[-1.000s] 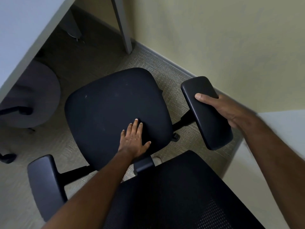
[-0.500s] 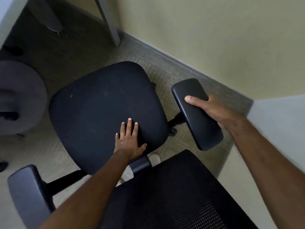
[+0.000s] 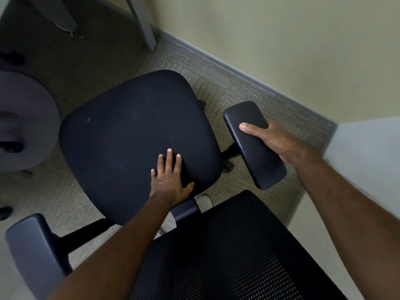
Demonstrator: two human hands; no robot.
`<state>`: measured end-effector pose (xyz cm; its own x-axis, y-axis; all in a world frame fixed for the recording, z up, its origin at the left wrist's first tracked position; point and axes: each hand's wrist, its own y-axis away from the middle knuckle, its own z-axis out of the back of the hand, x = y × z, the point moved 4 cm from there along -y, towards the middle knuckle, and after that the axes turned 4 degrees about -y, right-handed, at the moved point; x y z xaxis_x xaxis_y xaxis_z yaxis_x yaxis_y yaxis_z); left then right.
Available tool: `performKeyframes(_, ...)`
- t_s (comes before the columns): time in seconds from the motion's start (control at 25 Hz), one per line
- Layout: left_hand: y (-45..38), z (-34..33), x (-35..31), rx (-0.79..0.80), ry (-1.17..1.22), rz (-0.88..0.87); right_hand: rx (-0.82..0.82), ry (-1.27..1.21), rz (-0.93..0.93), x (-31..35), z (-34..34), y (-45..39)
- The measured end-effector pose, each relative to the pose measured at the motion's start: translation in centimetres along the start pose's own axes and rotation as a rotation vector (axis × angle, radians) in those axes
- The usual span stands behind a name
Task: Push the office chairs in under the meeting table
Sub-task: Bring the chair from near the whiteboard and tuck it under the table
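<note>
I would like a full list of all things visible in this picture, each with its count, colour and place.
office chair seat: one, black, centre, on the carpet.
armrests: two, black; right armrest beside the seat, left armrest at lower left.
mesh backrest: one, black, bottom centre.
second chair: one, grey, left edge, partly cut off.
table leg: one, grey, top centre.
carpet: grey-beige, the floor.
wall: pale yellow, with a grey baseboard.
left hand: one, flat on the rear of the seat.
right hand: one, grips the right armrest.

Left hand flat on seat; right hand grips armrest.
</note>
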<state>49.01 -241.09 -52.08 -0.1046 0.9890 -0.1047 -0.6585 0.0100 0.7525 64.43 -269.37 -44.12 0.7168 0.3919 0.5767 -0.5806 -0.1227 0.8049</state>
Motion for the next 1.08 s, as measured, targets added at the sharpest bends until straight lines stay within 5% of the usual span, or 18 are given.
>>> performKeyframes(0.44, 0.7, 1.8, 0.4, 0.056, 0.013, -0.009, -0.128, 0.1, 0.106, 0.6, 0.3, 1.0)
performKeyframes(0.76, 5.4, 5.5, 0.7, 0.063, -0.045, -0.004, -0.289, 0.475, 0.346, 2.7, -1.5, 5.2)
performKeyframes(1.08, 14.2, 8.1, 0.3, 0.015, 0.007, -0.02, -0.127, 0.838, 0.127, 3.3, -3.7, 12.3)
